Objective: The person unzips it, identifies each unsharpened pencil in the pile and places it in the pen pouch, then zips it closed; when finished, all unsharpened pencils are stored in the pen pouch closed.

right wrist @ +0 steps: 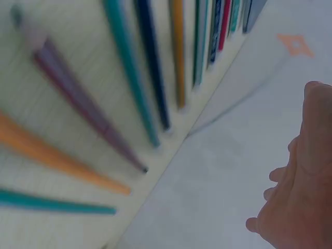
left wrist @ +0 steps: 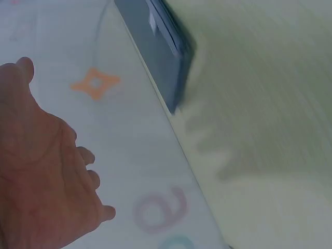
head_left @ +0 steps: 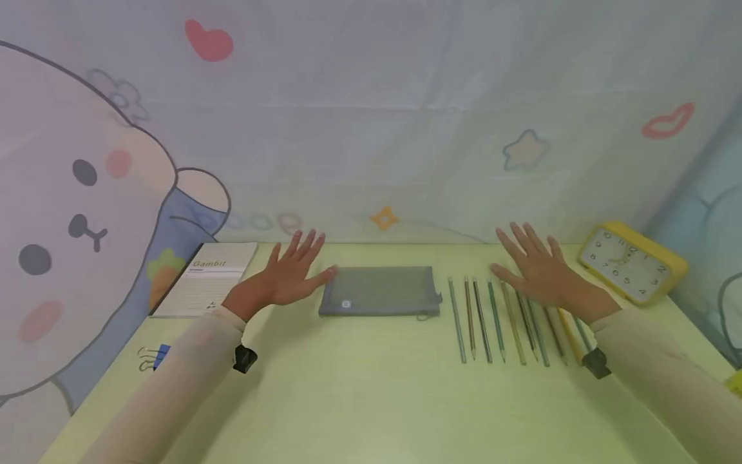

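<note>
My left hand [head_left: 290, 274] is raised with fingers spread, between the notebook and the pencil case, holding nothing. In the head view its thumb tip overlaps the left edge of the grey zippered pencil case [head_left: 379, 290], which lies flat near the back of the table. My right hand [head_left: 536, 274], also spread and bare, hovers over a row of pencils [head_left: 494, 322]. Several pencils of different colours lie side by side there, and the hand and wrist cover parts of those on the right. The right wrist view shows a purple-brown pencil [right wrist: 83, 98] and an orange one [right wrist: 57, 155] at close range.
A notebook [head_left: 203, 280] marked "Gambit" lies at the back left, with blue binder clips [head_left: 161, 356] nearer me. At the back right stands a yellow alarm clock [head_left: 632, 264]. A curtain with cartoon prints [head_left: 359, 129] hangs behind the table [head_left: 371, 393].
</note>
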The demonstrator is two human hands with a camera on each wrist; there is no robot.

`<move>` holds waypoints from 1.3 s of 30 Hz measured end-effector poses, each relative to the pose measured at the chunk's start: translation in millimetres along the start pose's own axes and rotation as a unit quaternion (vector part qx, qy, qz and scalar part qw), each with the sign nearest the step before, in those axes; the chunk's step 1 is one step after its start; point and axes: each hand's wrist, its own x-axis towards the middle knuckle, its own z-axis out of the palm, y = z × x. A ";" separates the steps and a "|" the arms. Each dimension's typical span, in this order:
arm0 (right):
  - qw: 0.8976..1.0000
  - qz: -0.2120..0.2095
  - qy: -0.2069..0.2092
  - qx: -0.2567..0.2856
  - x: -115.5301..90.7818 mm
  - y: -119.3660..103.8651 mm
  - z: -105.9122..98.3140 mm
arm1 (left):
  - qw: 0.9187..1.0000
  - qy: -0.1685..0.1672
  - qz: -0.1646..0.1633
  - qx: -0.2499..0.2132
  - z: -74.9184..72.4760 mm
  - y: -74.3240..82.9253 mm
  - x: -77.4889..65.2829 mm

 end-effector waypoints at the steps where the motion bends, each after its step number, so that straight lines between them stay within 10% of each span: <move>1: 1.000 -0.009 0.000 0.003 0.5 -6.3 1.7 | 1.000 -0.005 0.011 -0.001 2.0 6.5 -0.1; 20: 0.984 -0.164 -0.042 0.055 11.3 -75.2 27.5 | 0.985 -0.061 0.144 -0.067 25.5 93.1 19.9; 30: 0.974 -0.212 -0.072 0.043 21.4 -86.2 38.1 | 0.971 0.024 0.239 0.002 56.4 134.7 47.3; 39: 0.968 -0.240 -0.067 0.008 30.1 -89.8 45.2 | 0.979 0.005 0.198 0.040 67.6 144.9 65.8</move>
